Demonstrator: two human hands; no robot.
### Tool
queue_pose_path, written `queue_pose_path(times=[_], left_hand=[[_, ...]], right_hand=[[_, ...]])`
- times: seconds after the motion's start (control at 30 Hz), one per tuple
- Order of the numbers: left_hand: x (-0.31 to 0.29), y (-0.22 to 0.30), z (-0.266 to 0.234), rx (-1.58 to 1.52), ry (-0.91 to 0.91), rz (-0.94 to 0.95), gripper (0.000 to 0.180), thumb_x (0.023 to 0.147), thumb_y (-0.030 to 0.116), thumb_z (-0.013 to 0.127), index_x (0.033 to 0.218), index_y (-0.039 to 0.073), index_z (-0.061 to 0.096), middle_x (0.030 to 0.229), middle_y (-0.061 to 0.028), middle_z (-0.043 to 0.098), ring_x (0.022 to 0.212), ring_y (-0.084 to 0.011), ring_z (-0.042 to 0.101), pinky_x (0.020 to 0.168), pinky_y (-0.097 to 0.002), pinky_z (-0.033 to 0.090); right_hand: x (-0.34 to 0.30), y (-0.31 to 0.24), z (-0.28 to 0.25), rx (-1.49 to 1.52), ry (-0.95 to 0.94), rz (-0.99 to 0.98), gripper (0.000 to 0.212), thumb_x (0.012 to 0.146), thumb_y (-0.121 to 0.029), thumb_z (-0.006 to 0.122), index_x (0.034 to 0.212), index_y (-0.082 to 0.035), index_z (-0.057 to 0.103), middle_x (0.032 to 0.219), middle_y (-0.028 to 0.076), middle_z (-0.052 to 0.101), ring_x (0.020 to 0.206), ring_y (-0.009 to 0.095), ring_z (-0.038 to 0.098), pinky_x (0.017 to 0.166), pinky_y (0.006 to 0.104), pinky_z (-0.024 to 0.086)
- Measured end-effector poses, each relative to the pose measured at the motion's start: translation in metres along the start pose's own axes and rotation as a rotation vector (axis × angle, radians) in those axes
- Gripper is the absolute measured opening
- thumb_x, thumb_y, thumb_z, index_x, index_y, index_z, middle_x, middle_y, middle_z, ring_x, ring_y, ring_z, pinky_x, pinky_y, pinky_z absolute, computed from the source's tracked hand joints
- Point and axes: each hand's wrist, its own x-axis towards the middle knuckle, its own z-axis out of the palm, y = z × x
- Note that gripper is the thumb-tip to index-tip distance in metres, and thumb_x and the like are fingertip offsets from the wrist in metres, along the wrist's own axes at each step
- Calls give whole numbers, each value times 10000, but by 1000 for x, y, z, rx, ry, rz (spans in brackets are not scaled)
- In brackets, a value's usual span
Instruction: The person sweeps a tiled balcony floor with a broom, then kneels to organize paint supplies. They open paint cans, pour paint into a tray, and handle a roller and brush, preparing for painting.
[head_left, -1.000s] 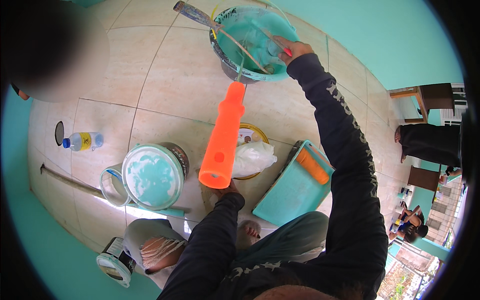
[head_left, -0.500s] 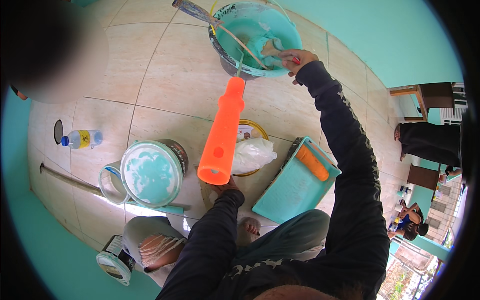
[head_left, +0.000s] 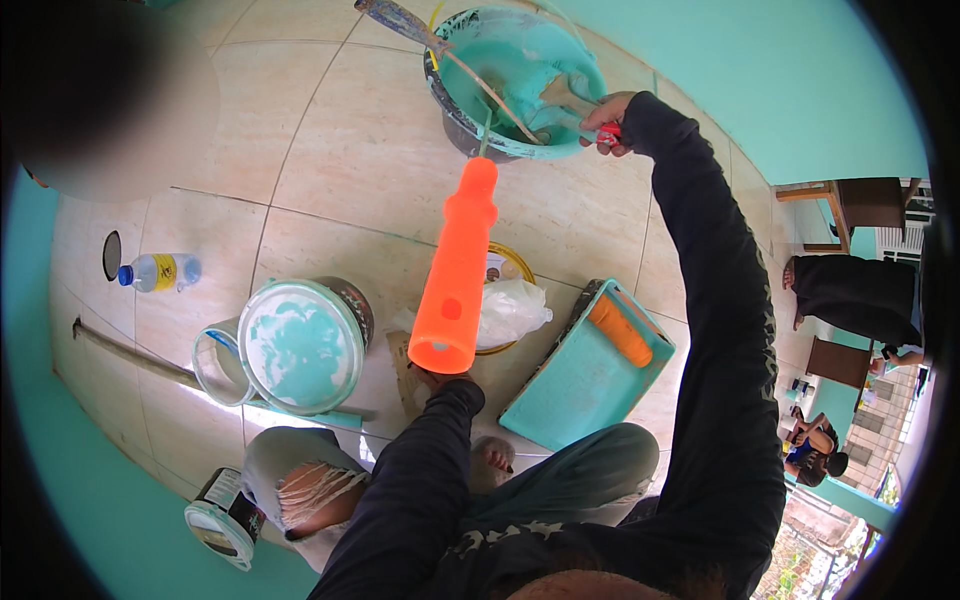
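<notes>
My right hand (head_left: 612, 125), at the bucket's right rim, is closed around a paint-covered paintbrush (head_left: 562, 95) with a red handle end. The brush reaches into the teal-coated bucket (head_left: 592, 62). A bright orange tool handle (head_left: 455, 270) rises toward me from the bucket on a thin rod. Across the bucket lies another rod tool with a worn, paint-stained handle (head_left: 395, 20). My left hand (head_left: 440, 382) is low, beneath the near end of the orange handle as I see it. Its fingers are mostly hidden, so I cannot tell whether it grips anything.
A teal roller tray (head_left: 560, 400) with an orange roller (head_left: 620, 333) lies right of a white plastic bag (head_left: 512, 312). To the left are a lidded paint pail (head_left: 300, 345), a clear tub (head_left: 222, 370), a bottle (head_left: 165, 272) and a pole (head_left: 130, 352). People are at the far right.
My right hand has drawn the paintbrush slightly right, toward the bucket's rim, and the red handle end shows more. The view has shifted a little; my left hand stays low.
</notes>
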Motion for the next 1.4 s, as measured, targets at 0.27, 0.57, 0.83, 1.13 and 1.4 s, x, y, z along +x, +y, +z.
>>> queue_pose_path(times=[0.27,0.57,0.83,1.13,1.4], left_hand=[[-29,-17,-54,-129,-80,-25,614,872,247,376,1410,98,121,1427,-289,-15,1275,-533,-95,1002,-645,-46],[-6,-11,2,-376,690,78,612,873,245,379,1412,109,121,1435,-271,-14,1281,-525,-87,1010,-635,-39],[21,14,40,464,4,-168,638,872,259,384,1414,105,85,1437,-268,-18,1281,-522,-90,1012,-633,-38],[24,10,43,387,43,-155,636,867,258,386,1406,84,96,1437,-269,-4,1278,-530,-85,1008,-640,-30],[15,2,34,273,112,-146,637,867,258,388,1403,76,98,1434,-274,-1,1284,-523,-70,1014,-636,-16]], right_hand=[[-4,-21,49,-461,552,-87,590,700,-96,668,1206,8,382,744,126,570,556,202,586,449,351,499],[27,-5,41,-571,229,219,502,677,-23,659,1118,24,424,757,171,555,592,237,587,489,395,510],[-16,-13,19,-246,326,-125,475,719,-162,694,1098,5,463,723,91,587,555,159,556,470,295,483],[15,-9,53,-740,445,-47,568,669,-143,717,1112,76,439,686,112,603,533,186,577,447,318,471],[11,-19,59,-849,563,-101,400,673,-192,697,958,43,543,661,105,611,504,178,575,457,286,477]])
